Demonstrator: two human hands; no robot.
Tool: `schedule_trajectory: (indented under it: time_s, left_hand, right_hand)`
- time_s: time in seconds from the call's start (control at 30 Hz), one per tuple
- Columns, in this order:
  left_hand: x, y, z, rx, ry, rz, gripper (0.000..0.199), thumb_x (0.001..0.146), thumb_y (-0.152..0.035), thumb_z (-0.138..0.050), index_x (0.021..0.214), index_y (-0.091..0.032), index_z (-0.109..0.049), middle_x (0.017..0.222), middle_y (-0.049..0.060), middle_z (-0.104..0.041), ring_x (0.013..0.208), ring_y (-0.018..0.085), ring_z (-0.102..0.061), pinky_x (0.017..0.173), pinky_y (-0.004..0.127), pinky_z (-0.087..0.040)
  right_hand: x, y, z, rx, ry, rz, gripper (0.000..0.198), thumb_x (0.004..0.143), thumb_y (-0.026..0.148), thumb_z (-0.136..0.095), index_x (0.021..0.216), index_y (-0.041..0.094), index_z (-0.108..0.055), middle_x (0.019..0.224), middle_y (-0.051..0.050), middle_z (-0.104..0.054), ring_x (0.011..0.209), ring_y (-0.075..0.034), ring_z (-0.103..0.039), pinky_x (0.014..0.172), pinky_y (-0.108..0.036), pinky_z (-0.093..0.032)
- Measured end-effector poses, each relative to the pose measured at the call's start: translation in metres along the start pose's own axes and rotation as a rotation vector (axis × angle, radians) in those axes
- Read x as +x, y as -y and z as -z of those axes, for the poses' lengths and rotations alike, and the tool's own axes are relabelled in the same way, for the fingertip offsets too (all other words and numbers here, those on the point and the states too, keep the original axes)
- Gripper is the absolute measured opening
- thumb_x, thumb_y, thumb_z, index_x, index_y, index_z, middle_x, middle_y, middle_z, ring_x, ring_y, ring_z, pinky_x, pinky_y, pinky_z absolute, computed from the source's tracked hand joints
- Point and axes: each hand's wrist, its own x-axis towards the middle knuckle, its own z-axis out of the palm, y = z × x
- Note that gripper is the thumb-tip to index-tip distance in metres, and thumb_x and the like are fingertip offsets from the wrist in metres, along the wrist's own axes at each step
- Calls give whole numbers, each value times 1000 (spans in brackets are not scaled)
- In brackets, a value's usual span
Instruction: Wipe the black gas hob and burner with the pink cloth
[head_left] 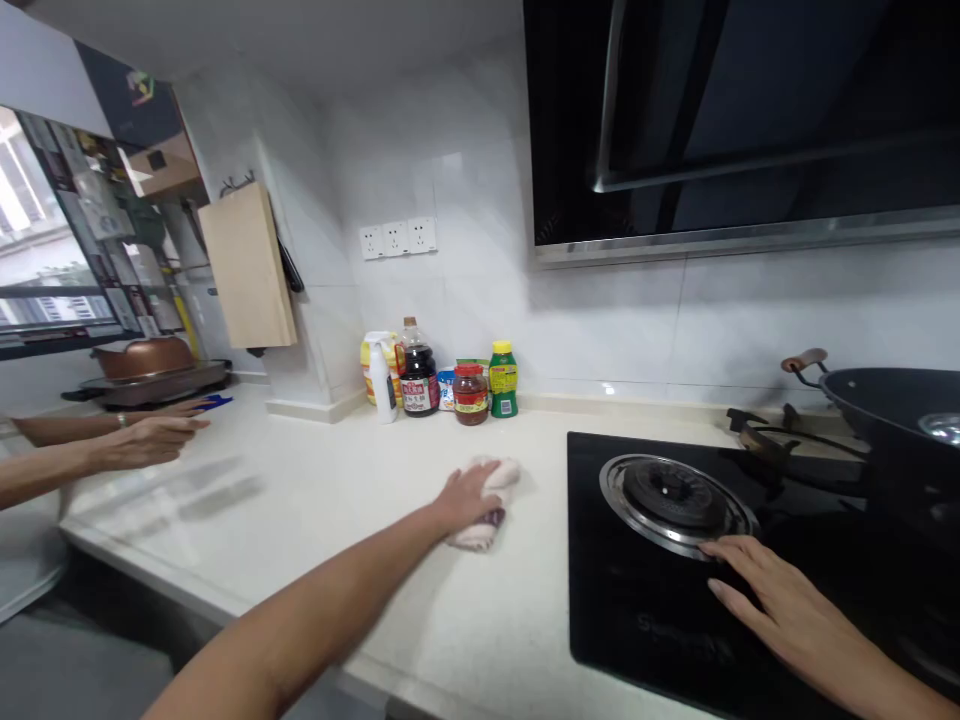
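My left hand (466,498) presses down on a folded light-coloured cloth (504,476) on the white countertop, its fingers over the fabric. The cloth shows on both sides of the hand and has a dark patch near the fingers. At the right, my right hand (761,590) holds nothing. Its fingers stretch out over the black glass gas stove (600,580), with the fingertips at the metal ring of the near burner (667,495). A red-lidded jar (471,395) stands behind my left hand.
A white spray bottle (382,385), dark sauce bottle (418,375) and green yellow-capped bottle (503,380) line the wall. A wok (892,420) sits right, under the range hood (735,120). Another person's hands (154,440) reach in left, beside a blue item (216,402). A cutting board (247,265) hangs up.
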Motion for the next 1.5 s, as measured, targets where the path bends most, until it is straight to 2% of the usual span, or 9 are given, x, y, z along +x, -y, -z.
schedule_trajectory:
  time_s: [0.17, 0.33, 0.47, 0.67, 0.9, 1.1, 1.27, 1.37, 1.5]
  left_hand:
    - [10, 89, 27, 69, -163, 242, 51, 96, -43, -62, 141, -22, -51, 152, 11, -47, 135, 32, -48, 112, 61, -38]
    - [-60, 156, 52, 130, -189, 428, 52, 98, -45, -55, 144, -22, -49, 156, 12, -45, 143, 33, -41, 117, 62, -29]
    - [-121, 177, 63, 158, -198, 519, 58, 93, -50, -43, 146, -28, -48, 157, 7, -47, 148, 33, -36, 117, 54, -29]
    - [-138, 144, 53, 142, -193, 550, 74, 88, -52, -35, 154, -20, -38, 160, 8, -42, 149, 33, -34, 117, 47, -32]
    - [-94, -1, -1, 25, -21, 135, 72, 89, -51, -47, 157, -31, -33, 166, 1, -30, 153, 28, -25, 124, 47, -19]
    - [-143, -85, -30, -80, 156, -217, 73, 90, -52, -54, 157, -42, -28, 167, -7, -22, 156, 28, -16, 126, 53, -9]
    - [-142, -64, -18, -78, 126, -169, 72, 90, -50, -54, 157, -37, -31, 165, -3, -32, 153, 26, -25, 126, 46, -16]
    - [-128, -17, -1, -41, 2, 35, 70, 93, -48, -53, 157, -27, -34, 163, 7, -36, 150, 29, -33, 123, 48, -24]
    - [-136, 65, 30, 21, -166, 307, 63, 95, -53, -57, 148, -22, -45, 156, 13, -46, 137, 31, -48, 115, 57, -34]
  right_hand:
    - [2, 4, 5, 3, 5, -12, 50, 95, 65, -44, 130, 35, -61, 137, -3, -59, 128, -27, -57, 111, -48, -45]
    - [1, -1, 2, 9, 3, -9, 51, 95, 65, -45, 132, 35, -60, 140, -4, -58, 128, -28, -56, 111, -49, -44]
    - [1, -1, -1, 13, 9, 5, 52, 95, 65, -43, 135, 34, -57, 141, -5, -56, 129, -28, -54, 112, -50, -43]
    - [5, 9, -7, -31, -78, 70, 52, 95, 60, -42, 128, 25, -62, 131, -11, -61, 124, -30, -57, 109, -50, -44]
    - [3, 17, 4, -22, -46, 97, 55, 96, 60, -37, 131, 23, -60, 131, -11, -61, 125, -27, -57, 111, -46, -44]
    - [4, 8, 0, -81, -56, 145, 55, 97, 58, -37, 131, 22, -61, 128, -11, -63, 121, -26, -61, 109, -42, -46]
    - [7, -4, -6, -224, -155, 216, 54, 96, 52, -37, 129, 20, -64, 132, -14, -63, 127, -30, -58, 109, -47, -46]
    - [-12, 0, 0, -246, -147, 171, 55, 95, 53, -38, 128, 21, -67, 131, -14, -65, 119, -32, -64, 103, -50, -51]
    - [-81, 2, 9, -199, -130, 103, 55, 91, 63, -41, 130, 32, -67, 140, -6, -62, 128, -33, -58, 108, -54, -49]
